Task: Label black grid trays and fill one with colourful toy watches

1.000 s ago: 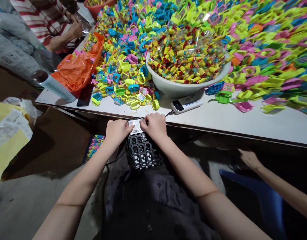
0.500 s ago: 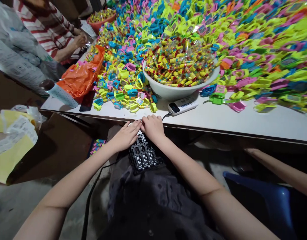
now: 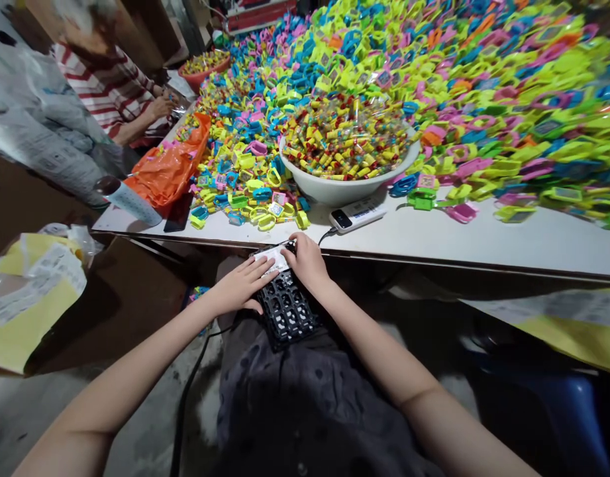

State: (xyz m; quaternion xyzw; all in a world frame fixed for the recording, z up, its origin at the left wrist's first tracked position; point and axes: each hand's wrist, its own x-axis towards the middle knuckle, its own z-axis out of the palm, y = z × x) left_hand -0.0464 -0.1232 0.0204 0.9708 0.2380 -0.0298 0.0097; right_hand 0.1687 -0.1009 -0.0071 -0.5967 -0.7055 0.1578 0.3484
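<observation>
A black plastic grid tray (image 3: pixel 289 308) with rows of rounded openings lies on my lap, tilted against the table edge. White bits show inside its openings. Across its far end is a white printed sheet (image 3: pixel 279 257). My left hand (image 3: pixel 240 286) rests flat with fingers stretched over the sheet and the tray's left side, its thumb apart. At the far right corner, my right hand (image 3: pixel 308 264) grips the tray, thumb on the sheet and fingers bent around the edge; the fingertips are partly hidden.
On the white table (image 3: pixel 408 238) stand a white bowl (image 3: pixel 334 191) of small yellow-red tubes, a power bank (image 3: pixel 358 214) with a cable, heaped toy watches (image 3: pixel 463 112), an orange bag (image 3: pixel 168 169) and a bottle (image 3: pixel 130 202). A person in stripes (image 3: pixel 99 86) sits at left.
My hands have moved apart, uncovering the white sheet; the left slid back toward me. The view shifted slightly. A bare arm at the right is gone, and a yellow-white bag shows there.
</observation>
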